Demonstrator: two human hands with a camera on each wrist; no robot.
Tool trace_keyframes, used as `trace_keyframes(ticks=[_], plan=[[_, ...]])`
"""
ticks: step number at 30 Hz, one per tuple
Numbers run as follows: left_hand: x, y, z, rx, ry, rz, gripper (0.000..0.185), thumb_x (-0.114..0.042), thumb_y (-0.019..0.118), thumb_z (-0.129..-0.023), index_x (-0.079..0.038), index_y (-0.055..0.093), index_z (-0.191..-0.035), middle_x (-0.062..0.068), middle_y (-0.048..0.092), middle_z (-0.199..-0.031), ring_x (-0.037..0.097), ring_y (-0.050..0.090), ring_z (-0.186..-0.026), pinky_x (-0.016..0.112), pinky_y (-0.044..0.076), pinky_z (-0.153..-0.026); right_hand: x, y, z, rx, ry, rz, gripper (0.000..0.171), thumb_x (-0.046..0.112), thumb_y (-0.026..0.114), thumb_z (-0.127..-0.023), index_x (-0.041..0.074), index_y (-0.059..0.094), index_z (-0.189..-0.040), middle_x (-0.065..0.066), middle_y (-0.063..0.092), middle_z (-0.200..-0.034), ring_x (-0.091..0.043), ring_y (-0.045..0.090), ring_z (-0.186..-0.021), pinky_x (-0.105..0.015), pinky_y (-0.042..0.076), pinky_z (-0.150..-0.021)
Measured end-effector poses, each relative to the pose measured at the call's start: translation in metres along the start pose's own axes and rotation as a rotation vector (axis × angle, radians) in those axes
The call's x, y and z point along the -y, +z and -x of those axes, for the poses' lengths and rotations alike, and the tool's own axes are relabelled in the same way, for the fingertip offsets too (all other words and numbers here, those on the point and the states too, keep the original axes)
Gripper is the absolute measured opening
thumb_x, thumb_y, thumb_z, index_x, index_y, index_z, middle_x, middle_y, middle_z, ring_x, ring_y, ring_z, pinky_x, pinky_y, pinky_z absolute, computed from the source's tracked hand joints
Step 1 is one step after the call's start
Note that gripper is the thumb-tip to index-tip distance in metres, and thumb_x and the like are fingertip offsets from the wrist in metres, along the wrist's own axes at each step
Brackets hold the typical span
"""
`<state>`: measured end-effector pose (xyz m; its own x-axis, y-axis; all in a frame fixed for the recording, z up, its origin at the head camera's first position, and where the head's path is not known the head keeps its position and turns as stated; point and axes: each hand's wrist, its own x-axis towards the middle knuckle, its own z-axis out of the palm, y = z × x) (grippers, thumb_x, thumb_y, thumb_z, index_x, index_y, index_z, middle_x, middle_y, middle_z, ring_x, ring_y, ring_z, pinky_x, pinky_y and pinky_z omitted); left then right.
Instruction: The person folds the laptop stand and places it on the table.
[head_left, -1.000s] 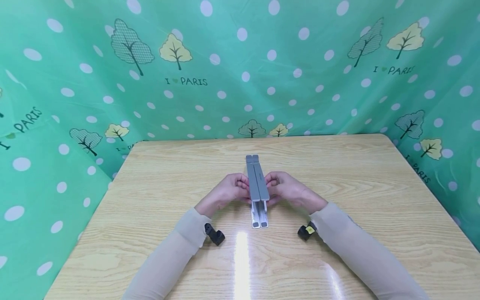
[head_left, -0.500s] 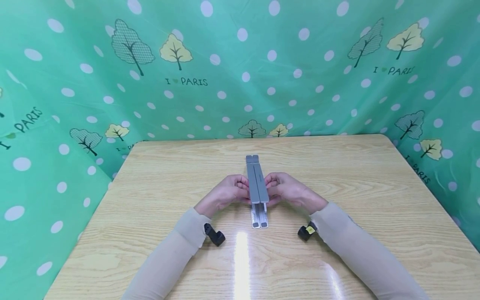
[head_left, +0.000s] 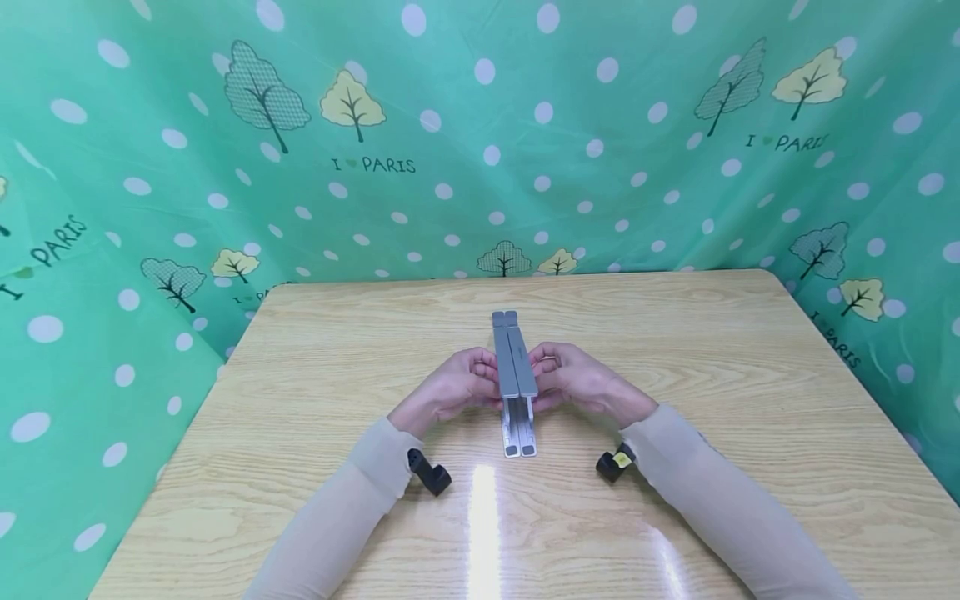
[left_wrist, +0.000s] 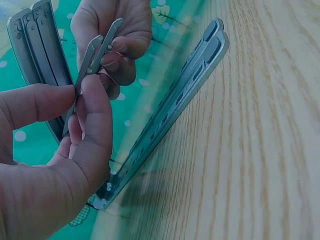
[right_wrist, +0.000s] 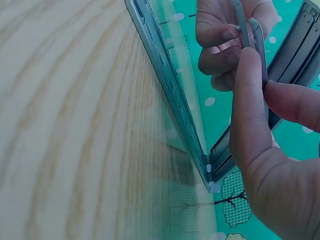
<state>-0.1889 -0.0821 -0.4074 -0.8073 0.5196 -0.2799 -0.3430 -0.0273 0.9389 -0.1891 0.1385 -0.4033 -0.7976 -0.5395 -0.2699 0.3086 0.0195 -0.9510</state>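
Observation:
A grey metal folding laptop stand (head_left: 516, 367) stands on the table, its upper arms raised at an angle above the base rails (left_wrist: 167, 115). The two halves lie close side by side, joined at a hinge at the far end. Between thumb and index finger, my left hand (head_left: 461, 383) pinches one thin support leg (left_wrist: 85, 72) under the upper arms. My right hand (head_left: 577, 379) pinches the other support leg (right_wrist: 260, 55) from the opposite side. In the head view the upper arms hide the fingertips. Both legs' free ends hang apart from the base rails.
The wood-grain table (head_left: 337, 517) carries a bright light reflection in front of the stand. A green dotted cloth (head_left: 480, 150) hangs behind and along the sides. Each wrist bears a black camera (head_left: 430, 472).
The stand's upper arms dip slightly, then rise a little above where they were a second ago. Both hands keep their pinch and shift only slightly. The base stays in place.

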Motion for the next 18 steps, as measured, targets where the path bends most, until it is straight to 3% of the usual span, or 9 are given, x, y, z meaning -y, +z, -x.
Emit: trace_keyframes(ticks=[9, 18], plan=[[0.0001, 0.0012, 0.0021, 0.008, -0.020, 0.027, 0.041, 0.019, 0.058, -0.076, 0.005, 0.044, -0.112, 0.009, 0.061, -0.085, 0.021, 0.063, -0.072, 0.049, 0.055, -0.080, -0.0005, -0.0007, 0.0032, 0.028, 0.001, -0.024, 0.043, -0.011, 0.058, -0.084, -0.009, 0.038, -0.121, -0.016, 0.061, -0.095, -0.027, 0.066, -0.078, -0.045, 0.057, -0.076], [0.0014, 0.0034, 0.0055, 0.010, -0.046, 0.047, 0.041, 0.020, 0.057, -0.076, 0.007, 0.044, -0.113, 0.010, 0.061, -0.086, 0.021, 0.064, -0.074, 0.045, 0.056, -0.078, -0.0032, -0.0026, 0.0050, 0.062, 0.022, -0.059, 0.044, -0.011, 0.057, -0.085, -0.010, 0.036, -0.123, -0.016, 0.062, -0.095, -0.026, 0.067, -0.079, -0.042, 0.057, -0.076]])
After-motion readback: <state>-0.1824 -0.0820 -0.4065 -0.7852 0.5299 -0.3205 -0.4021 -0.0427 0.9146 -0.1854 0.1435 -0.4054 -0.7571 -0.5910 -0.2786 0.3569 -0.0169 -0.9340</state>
